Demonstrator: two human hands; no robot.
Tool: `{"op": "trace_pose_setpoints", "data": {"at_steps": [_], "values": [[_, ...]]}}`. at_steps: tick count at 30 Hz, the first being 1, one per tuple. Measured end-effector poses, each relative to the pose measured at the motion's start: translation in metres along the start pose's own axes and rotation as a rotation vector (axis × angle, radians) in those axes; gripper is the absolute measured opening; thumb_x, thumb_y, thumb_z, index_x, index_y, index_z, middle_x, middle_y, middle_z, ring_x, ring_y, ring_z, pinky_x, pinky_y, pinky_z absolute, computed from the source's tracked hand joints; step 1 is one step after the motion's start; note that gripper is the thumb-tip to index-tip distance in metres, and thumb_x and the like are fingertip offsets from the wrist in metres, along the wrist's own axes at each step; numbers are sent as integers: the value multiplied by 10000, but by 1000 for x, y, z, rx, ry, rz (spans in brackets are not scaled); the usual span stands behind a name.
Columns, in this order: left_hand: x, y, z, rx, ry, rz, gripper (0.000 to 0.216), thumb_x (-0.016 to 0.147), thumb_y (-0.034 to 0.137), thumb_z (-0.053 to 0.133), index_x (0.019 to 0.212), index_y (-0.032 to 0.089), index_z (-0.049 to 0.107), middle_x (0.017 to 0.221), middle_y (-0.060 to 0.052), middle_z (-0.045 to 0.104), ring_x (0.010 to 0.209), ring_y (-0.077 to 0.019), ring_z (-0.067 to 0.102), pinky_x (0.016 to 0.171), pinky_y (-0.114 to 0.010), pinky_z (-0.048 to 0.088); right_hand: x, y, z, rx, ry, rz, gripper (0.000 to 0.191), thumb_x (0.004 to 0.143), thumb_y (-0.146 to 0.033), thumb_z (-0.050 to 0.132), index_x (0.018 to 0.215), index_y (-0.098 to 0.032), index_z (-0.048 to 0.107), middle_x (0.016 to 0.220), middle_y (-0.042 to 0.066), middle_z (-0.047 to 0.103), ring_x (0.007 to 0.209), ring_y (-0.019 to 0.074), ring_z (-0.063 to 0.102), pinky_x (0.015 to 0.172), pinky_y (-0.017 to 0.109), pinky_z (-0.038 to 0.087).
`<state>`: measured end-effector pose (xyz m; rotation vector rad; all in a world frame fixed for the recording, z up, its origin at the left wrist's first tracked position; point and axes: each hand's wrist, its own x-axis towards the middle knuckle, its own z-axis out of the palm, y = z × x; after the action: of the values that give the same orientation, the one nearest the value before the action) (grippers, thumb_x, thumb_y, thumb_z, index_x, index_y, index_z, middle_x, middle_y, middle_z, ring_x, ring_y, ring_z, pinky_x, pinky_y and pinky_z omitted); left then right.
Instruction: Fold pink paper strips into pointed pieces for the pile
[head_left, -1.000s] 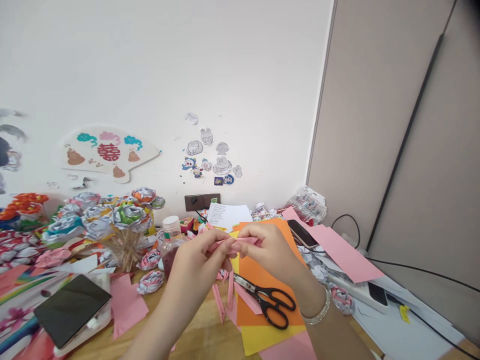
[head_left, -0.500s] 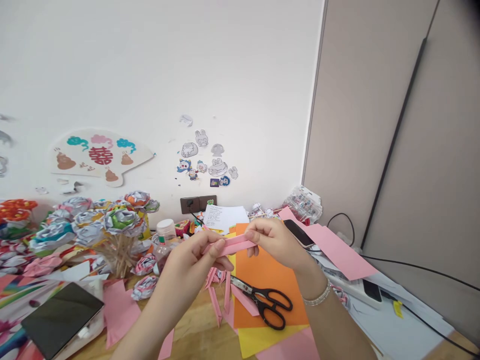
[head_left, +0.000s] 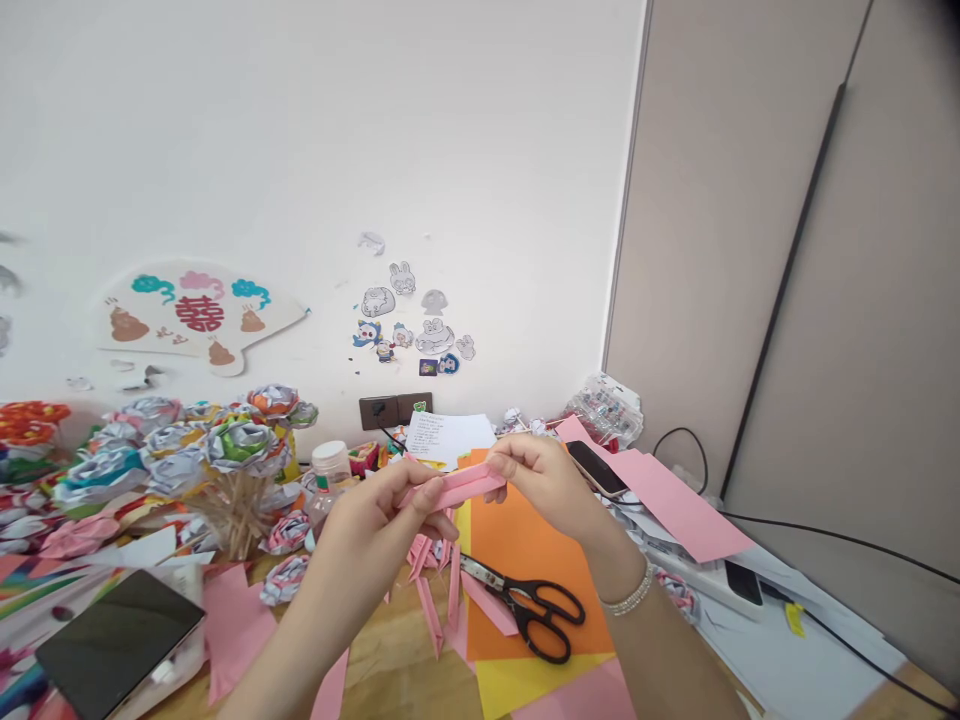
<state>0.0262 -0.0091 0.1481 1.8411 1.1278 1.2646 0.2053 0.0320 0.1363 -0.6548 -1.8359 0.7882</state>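
Both my hands hold a narrow folded pink paper strip [head_left: 454, 487] in the air above the desk. My left hand [head_left: 382, 512] pinches its left end between thumb and fingers. My right hand [head_left: 541, 476] pinches its right end, fingers curled; a beaded bracelet [head_left: 630, 596] circles that wrist. Below the strip lie several folded pink paper pieces [head_left: 439, 585] and black-handled scissors [head_left: 529, 602] on orange paper [head_left: 536, 550].
Paper roses on sticks [head_left: 225, 445] crowd the left. A dark tablet [head_left: 120, 640] lies at the lower left, a plastic bottle [head_left: 328, 475] behind my left hand, a phone [head_left: 596, 468] and pink sheets [head_left: 667, 500] to the right, cables [head_left: 825, 545] and a power strip [head_left: 731, 585] further right.
The strip has been pulled out longer between my hands, which moved slightly apart and up. The view shifted a little to the right.
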Motion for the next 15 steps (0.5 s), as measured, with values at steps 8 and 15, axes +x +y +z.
{"op": "trace_pose_setpoints", "data": {"at_steps": [8, 15], "values": [[-1, 3, -2, -11, 55, -22, 175, 772, 343, 502, 727, 183, 553, 545, -4, 668, 560, -172, 663, 547, -239, 515, 0, 0, 1, 155, -47, 24, 223, 791, -352, 517, 758, -135, 555, 646, 33, 606, 564, 122, 559, 577, 260, 449], [2, 2, -1, -94, 64, -21, 185, 732, 347, 550, 754, 167, 584, 542, -4, 649, 523, -172, 650, 517, -251, 522, -1, 0, 4, 166, -74, 55, 264, 748, -328, 578, 932, -139, 567, 668, 26, 602, 560, 113, 556, 541, 247, 458]]}}
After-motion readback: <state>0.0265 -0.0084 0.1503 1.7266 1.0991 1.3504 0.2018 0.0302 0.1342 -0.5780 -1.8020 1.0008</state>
